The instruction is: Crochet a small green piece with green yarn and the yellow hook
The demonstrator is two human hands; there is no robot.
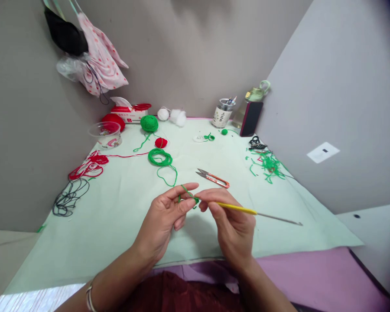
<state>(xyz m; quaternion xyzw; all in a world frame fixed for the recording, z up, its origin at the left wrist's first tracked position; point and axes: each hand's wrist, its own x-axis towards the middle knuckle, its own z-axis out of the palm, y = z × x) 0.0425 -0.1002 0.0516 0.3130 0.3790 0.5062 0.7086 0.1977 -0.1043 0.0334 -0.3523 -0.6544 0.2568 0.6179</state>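
My left hand (169,212) pinches a small piece of green crochet (196,201) between thumb and fingers. Green yarn (183,189) runs over its raised index finger. My right hand (235,223) is closed around the yellow handle of a crochet hook (237,208). One end of the hook meets the green piece at my left fingertips, while its other metal end points off to the right. Just beyond my hands lie orange-handled thread snips (213,177). A loose coil of green yarn (160,157) rests further back, its strand trailing toward my left hand.
Along the back stand a green yarn ball (149,124), a tissue box (130,115), a pen cup (222,113), a bottle and a phone (251,119). At left are a plastic tub (108,139) and red and dark yarn tangles. Green scraps (269,165) lie at right.
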